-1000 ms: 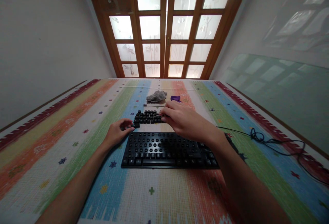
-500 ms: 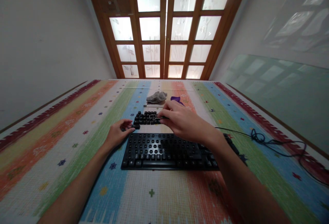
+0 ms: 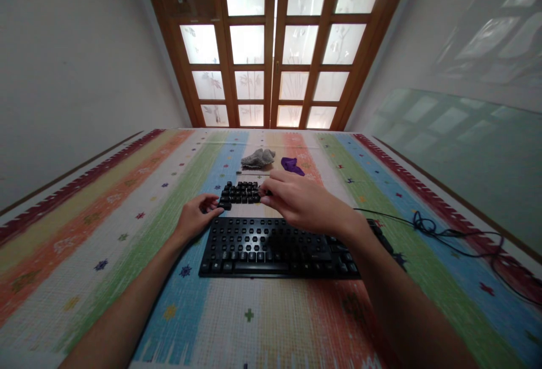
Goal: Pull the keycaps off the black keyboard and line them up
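A black keyboard (image 3: 258, 267) lies in front of me, most of its upper keys bare of caps and the bottom rows still capped. Behind it, loose black keycaps (image 3: 240, 192) stand in tight rows on the cloth. My left hand (image 3: 197, 216) rests at the left end of these rows, fingers curved and apart, the thumb touching a wide keycap (image 3: 224, 207). My right hand (image 3: 296, 199) is over the right end of the rows, thumb and fingers pinched together. What they hold is small, dark and mostly hidden. My right forearm covers part of the keyboard's right side.
A grey cloth (image 3: 258, 159) and a purple cloth (image 3: 291, 165) lie beyond the keycaps, with a thin rod (image 3: 252, 173) just before the grey one. A coiled black cable (image 3: 427, 228) lies to the right on the striped tablecloth (image 3: 249, 329). Paned doors (image 3: 271, 64) stand behind.
The fingers of my right hand have dipped slightly toward the keycaps, and more of the purple cloth shows. A shiny wire-like bit at its fingertips is no longer distinct. My left hand stays in place.
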Available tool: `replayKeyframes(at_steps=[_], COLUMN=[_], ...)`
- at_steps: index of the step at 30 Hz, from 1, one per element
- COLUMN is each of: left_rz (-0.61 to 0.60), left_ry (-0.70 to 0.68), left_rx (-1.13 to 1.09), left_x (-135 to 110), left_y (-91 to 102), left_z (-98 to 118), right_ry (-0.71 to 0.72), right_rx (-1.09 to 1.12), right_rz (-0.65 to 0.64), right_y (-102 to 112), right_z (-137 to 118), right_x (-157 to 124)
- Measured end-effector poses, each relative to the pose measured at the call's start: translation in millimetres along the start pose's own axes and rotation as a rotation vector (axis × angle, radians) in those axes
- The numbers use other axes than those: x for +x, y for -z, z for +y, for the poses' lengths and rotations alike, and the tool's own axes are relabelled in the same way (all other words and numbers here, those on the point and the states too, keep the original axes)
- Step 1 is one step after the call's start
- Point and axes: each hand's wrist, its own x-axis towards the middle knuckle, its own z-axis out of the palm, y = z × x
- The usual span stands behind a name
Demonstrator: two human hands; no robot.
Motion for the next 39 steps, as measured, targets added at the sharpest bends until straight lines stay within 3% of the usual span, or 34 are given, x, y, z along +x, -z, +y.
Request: replayKeyframes(at_steps=[9,25,39], left_rz=[0.006,0.021,0.070], left_ry=[-0.012,-0.069,-0.079], left_rx=[-0.013,-0.023,0.002], left_x=[1,3,-5], left_y=[-1.6,-2.9,10.5], left_z=[-3,-8,6], right_ry=[0.094,0.246,0.190], right_rx=[0.179,0.362,0.441], right_rz=[-0.049,-0.235,-0.220], right_y=[-5,-47,-63], right_z=[-7,-20,-24], right_x=[5,21,24])
